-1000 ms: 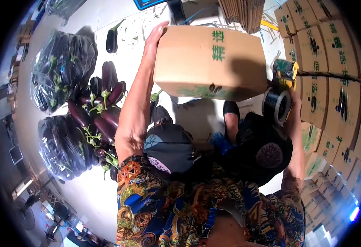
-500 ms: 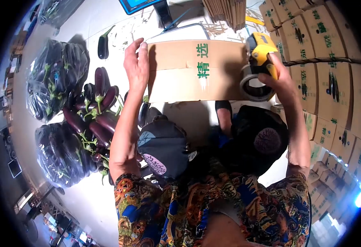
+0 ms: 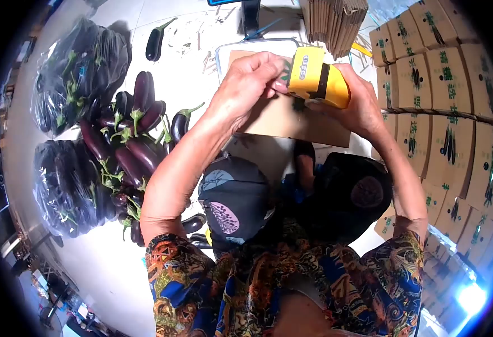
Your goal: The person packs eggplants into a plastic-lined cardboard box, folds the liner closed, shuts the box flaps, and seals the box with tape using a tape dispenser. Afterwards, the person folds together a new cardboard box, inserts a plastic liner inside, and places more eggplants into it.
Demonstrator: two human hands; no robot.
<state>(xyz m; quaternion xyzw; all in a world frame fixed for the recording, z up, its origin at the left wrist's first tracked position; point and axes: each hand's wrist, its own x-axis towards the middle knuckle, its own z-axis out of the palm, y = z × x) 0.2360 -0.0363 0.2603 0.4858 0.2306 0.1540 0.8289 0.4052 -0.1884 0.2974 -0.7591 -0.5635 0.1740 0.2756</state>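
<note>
My right hand (image 3: 363,106) is wrapped round a yellow tape dispenser (image 3: 336,89), which hangs above a closed cardboard box (image 3: 314,128). At the dispenser's front end, my left hand (image 3: 247,84) has its fingers pinched together; what lies between them is too small to make out. Green printing on the box top is mostly covered by my hands and the dispenser. The box rests in front of my knees, partly over a pale metal-rimmed platform (image 3: 218,59).
Loose eggplants (image 3: 140,157) lie on the floor at left, beside two clear plastic bags of eggplants (image 3: 81,73). A single eggplant (image 3: 154,45) lies farther off. Flattened cartons (image 3: 336,25) stand at the back, and stacked printed boxes (image 3: 454,84) line the right side.
My left hand has left the box's left edge and come to the dispenser's front. The dispenser has moved left over the box and turned. The view has shifted slightly.
</note>
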